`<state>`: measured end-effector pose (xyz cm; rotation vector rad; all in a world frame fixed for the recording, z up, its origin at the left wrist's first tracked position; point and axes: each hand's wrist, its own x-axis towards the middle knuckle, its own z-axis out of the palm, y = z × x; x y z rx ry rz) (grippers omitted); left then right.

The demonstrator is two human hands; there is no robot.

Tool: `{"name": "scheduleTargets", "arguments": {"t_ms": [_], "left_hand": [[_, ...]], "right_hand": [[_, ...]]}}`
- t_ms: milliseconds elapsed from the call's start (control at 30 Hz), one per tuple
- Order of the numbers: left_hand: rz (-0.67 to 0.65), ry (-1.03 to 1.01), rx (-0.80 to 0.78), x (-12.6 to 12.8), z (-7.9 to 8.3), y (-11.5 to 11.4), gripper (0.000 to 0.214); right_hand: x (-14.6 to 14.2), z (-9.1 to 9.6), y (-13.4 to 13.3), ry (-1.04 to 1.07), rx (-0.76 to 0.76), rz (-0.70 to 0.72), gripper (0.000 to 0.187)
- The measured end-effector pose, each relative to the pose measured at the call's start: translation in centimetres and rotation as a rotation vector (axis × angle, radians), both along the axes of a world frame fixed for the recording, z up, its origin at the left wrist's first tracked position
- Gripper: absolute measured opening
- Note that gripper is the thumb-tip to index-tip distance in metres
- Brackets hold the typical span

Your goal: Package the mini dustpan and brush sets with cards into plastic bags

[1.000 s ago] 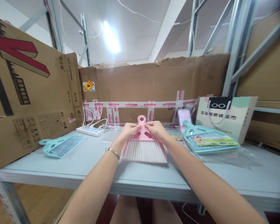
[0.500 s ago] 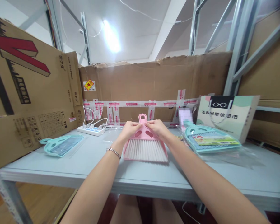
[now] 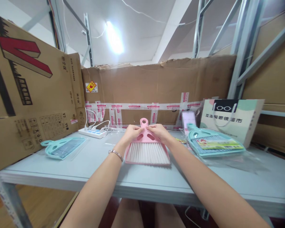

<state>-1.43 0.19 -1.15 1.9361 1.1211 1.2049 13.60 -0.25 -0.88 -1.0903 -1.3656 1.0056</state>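
In front of me is a pink hand brush (image 3: 147,153) with white bristles, lying against a pink dustpan (image 3: 127,158) whose edges show around it. The handle with its hanging hole points away from me. My left hand (image 3: 132,133) pinches the left side of the handle's base. From the right, my right hand (image 3: 159,133) grips the same base, both thumbs nearly meeting on top. The fingers underneath are hidden. A teal dustpan set (image 3: 64,148) lies to the left, and more teal sets in clear plastic (image 3: 216,142) lie to the right.
A white power strip (image 3: 92,133) with plugged cables sits at the back left of the grey table (image 3: 97,172). A paper bag (image 3: 232,120) stands at the back right. Large cardboard boxes (image 3: 142,82) wall off the back and left, beside metal shelf posts (image 3: 242,57).
The brush and dustpan have tipped or dropped very slightly, with the handle end a little lower in view. Both hands keep the same grip. The view has shifted slightly.
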Motion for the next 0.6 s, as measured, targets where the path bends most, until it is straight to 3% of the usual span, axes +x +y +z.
{"name": "scheduleTargets", "arguments": {"t_ms": [133,433,600], "left_hand": [[-0.015,0.000,0.003,0.1,0.3,-0.4,0.040],[-0.011,0.021,0.002,0.4,0.4,-0.9,0.044],[-0.006,0.000,-0.007,0.3,0.7,-1.1,0.042]], "right_hand": [[0.5,0.8,-0.5,0.105,-0.131,0.164,0.006],[-0.4,0.5,0.2,-0.019,-0.046,-0.115,0.015],[-0.4,0.0,0.6,0.047,-0.043,-0.070,0.012]]}}
